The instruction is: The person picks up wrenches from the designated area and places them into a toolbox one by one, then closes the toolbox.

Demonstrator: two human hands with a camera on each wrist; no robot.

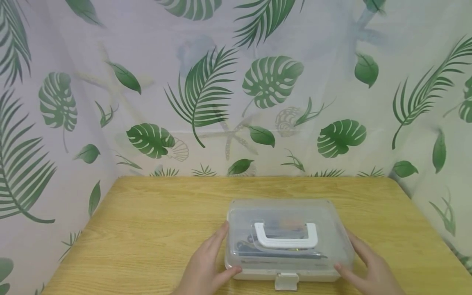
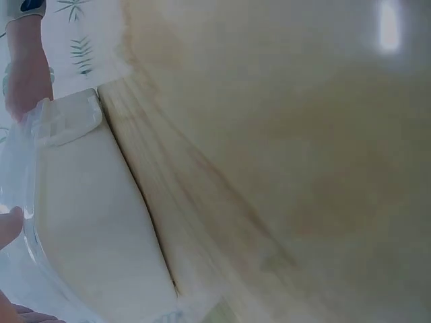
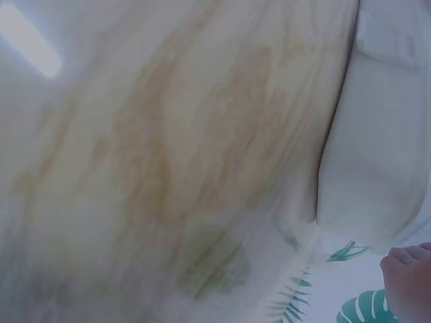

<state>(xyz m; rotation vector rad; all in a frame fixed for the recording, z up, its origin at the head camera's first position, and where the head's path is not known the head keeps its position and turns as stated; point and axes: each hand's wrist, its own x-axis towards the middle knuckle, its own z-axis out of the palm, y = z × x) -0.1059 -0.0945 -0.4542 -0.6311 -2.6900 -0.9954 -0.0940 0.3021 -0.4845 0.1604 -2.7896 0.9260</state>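
A translucent plastic storage box (image 1: 236, 209) with a white carry handle (image 1: 287, 242) lies on the wooden table in the head view, right of centre. Its lid is down. The front latch (image 1: 287, 282) sticks outward from the body. Through the lid show a long dark strip and other blurred items. My left hand (image 1: 206, 258) grips the box's left side, thumb at the front corner. On the opposite side my right hand (image 1: 372, 262) holds it likewise, thumb on the front right corner. Both wrist views show the box's pale front wall (image 2: 101, 215), with some fingers (image 3: 407, 282) at the edge.
The wood-grain table (image 1: 147, 229) extends left of the box and behind it. A leaf-patterned sheet (image 1: 206, 102) hangs along the back and both sides of the table.
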